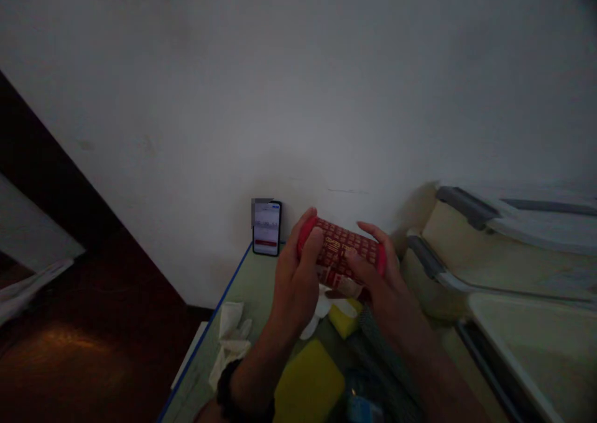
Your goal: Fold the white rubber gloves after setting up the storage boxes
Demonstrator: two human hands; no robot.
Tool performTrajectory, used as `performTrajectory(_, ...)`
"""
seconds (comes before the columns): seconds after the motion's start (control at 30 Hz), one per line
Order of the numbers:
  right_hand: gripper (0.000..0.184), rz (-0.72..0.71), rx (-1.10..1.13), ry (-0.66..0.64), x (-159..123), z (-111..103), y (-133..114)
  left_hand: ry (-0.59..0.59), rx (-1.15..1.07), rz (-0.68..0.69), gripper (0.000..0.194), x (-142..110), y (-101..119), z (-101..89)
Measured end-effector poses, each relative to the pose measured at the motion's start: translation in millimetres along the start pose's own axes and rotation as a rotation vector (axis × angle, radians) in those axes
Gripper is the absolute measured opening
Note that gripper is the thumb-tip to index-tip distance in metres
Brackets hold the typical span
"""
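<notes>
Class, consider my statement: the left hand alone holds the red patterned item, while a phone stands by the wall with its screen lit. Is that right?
Not quite: the left hand is not alone. The head view shows the right hand holding the red patterned item too. The phone does stand by the wall, screen lit.

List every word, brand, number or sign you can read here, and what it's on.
None can be read with certainty:
Red package: gold characters, too blurred.
Phone screen: a row of digits, too blurred to quote; smaller lines too small.
Blue label at the bottom edge: too dark and blurred.
</notes>
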State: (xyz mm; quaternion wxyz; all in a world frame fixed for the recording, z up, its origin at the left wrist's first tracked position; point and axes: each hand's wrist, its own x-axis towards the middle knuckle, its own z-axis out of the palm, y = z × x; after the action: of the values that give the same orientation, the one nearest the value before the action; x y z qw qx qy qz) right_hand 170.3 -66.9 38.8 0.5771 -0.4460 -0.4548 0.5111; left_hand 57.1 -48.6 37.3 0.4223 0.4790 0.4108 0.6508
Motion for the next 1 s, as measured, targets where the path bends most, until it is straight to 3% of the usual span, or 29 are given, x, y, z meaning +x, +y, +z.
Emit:
performTrajectory(0.17,0.051,-0.006,-0.023,-0.004,-6,-2,-13,-0.077,0.137,0.050,0.048,-2,-4,1.3)
performTrajectory(0.33,0.044,-0.042,0.028,0.056,3,-19,-10,-0.318,0.224,0.030,0.054,3,3,-7.2)
performTrajectory(0.5,0.043,-0.082,0.061,0.064,4,-36,-16,-0.515,0.375,0.115,0.043,7,22,-21.5)
performTrajectory(0.77,0.040,-0.100,0.076,0.015,-5,-41,-28,-0.457,0.482,0.265,0.026,0,44,-22.7)
performTrajectory(0.87,0.039,-0.120,0.062,-0.015,-6,-43,-30,-0.435,0.466,0.215,0.024,-1,46,-26.1)
performTrajectory(1.0,0.038,-0.151,0.024,-0.024,-9,-44,-33,-0.494,0.358,0.091,0.029,-1,47,-31.5)
